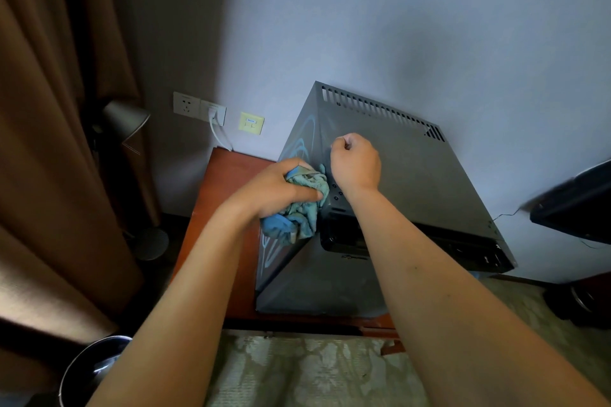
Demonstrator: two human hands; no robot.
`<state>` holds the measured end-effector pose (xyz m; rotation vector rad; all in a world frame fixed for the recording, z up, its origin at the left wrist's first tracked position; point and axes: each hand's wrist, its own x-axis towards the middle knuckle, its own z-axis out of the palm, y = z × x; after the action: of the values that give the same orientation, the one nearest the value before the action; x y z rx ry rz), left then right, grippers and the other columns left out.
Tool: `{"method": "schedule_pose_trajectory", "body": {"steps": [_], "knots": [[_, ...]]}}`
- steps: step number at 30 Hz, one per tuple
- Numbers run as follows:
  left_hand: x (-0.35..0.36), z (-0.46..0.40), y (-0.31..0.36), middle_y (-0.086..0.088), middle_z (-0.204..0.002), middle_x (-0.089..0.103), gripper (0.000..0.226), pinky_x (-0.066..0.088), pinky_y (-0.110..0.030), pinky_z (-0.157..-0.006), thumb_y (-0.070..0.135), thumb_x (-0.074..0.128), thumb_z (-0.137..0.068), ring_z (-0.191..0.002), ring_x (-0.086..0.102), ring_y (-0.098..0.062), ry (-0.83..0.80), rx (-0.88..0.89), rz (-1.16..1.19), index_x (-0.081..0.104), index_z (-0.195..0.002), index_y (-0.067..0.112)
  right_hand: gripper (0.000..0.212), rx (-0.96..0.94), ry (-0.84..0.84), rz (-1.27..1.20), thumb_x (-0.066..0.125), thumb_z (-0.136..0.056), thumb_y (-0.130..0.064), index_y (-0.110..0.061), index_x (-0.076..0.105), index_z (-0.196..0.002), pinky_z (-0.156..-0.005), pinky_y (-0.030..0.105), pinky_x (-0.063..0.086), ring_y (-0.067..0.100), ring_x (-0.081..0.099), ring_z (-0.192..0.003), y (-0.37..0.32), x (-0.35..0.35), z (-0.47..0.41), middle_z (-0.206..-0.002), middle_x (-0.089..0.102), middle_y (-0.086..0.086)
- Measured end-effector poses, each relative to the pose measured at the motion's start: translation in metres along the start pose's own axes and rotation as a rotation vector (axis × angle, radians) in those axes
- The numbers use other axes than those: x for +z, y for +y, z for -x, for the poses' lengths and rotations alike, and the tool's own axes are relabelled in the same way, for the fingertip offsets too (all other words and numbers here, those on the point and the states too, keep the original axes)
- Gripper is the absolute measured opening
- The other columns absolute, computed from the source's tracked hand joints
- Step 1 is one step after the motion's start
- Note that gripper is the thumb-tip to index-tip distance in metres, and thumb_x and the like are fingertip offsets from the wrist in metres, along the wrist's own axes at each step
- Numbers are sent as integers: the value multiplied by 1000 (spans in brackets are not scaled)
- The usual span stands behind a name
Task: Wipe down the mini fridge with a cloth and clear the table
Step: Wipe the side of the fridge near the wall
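Pale blue-grey wall [413, 26] fills the background beyond both hands, and a brown curtain [49, 109] hangs well to the left of the left hand. Below the hands stands a red-brown table [224, 182], with patterned carpet [297, 370] on the near side of it.

Fridge [413, 182]: a dark grey box standing on the table, directly under the right hand. A row of vent slots [380, 109] runs along its far top edge, beyond the right hand. Pale blue smear marks show on its left side panel, beyond and below the left hand.

Left hand [274, 188]: fingers curled round a bunched blue-green cloth [301, 208]. The cloth lies against the upper left corner of the fridge, just beside the right wrist.

Right hand [355, 162]: clenched into a fist over the fridge top, near its left edge. No object is visible in it. Whether the fist touches the top cannot be told.

Wall sockets [198, 107] sit beyond the left hand, one with a white plug and cable [216, 132]. A yellowish wall plate [251, 122] is just right of them. A grey lamp [124, 117] stands left of the left hand, in front of the curtain. A dark bin [89, 370] with a shiny rim sits near the left elbow. A dark object [575, 205], partly blurred, lies well right of the right hand.
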<state>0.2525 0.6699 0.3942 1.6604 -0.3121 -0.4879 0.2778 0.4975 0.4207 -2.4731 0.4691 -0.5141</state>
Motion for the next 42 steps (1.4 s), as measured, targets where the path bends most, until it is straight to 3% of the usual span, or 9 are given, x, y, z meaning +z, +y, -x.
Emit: {"method": "schedule_pose_trajectory", "body": {"steps": [3,10,16,18,26,30,33,37,42], "knots": [[-2,3,5,5,-94,76,29,60,-36,-85,27,85,-79,-87,73,-12,-36,42,-66,69,-102,32,28,0,8,11,48,-98,-24,-10,65,-81,-53,32,42,18,52,-60,0,0,0,-73,66,6],[26,-13,-17,0,-105,72,26,58,-45,-90,37,78,-84,-94,71,-16,280,61,112,63,-104,32,29,-10,14,22,48,-98,-24,-7,64,-81,-53,32,41,17,49,-58,0,1,0,-74,67,9],[-5,-5,-3,4,-94,77,25,61,-37,-84,30,84,-80,-87,75,-15,-64,-17,-83,69,-101,32,29,-9,13,50,47,-98,-25,-7,64,-83,-54,32,42,22,55,-64,-1,2,-1,-76,67,8],[-6,-5,-3,6,-94,77,26,60,-36,-84,29,84,-80,-86,75,-14,-81,-1,-72,70,-102,33,29,-9,17,59,47,-98,-25,-8,64,-82,-53,32,40,19,52,-62,-1,2,-1,-74,66,7],[21,-33,-22,-1,-110,67,19,53,-32,-83,31,75,-88,-99,66,-18,298,61,9,60,-100,34,26,-17,14,83,47,-99,-26,-18,63,-79,-56,31,43,17,57,-64,-1,2,0,-71,64,-3],[-2,-22,-13,4,-90,76,21,59,-33,-82,23,82,-83,-85,74,-15,24,0,31,69,-99,28,30,-6,22,106,47,-98,-25,-15,57,-72,-50,32,37,18,51,-58,-3,2,0,-65,59,-2],[-10,-15,-8,5,-93,77,27,60,-32,-83,23,84,-82,-86,74,-13,-93,18,-10,71,-105,27,33,36,13,130,46,-98,-22,-13,46,-66,-48,32,29,18,39,-54,-6,2,-2,-61,49,1],[5,-24,-12,6,-92,75,22,57,-30,-84,22,82,-83,-85,72,-11,87,75,88,69,-99,30,31,146,-114,-9,43,-98,-21,-5,63,-79,-53,28,41,16,51,-52,-8,-4,-13,-67,68,5],[20,-42,-13,11,-90,69,19,50,-21,-73,21,77,-88,-79,64,0,314,111,154,63,-98,29,24,268,-266,-310,44,-102,-15,-11,66,-95,-43,22,41,11,49,-45,-6,-16,-22,-59,63,-1]]}}
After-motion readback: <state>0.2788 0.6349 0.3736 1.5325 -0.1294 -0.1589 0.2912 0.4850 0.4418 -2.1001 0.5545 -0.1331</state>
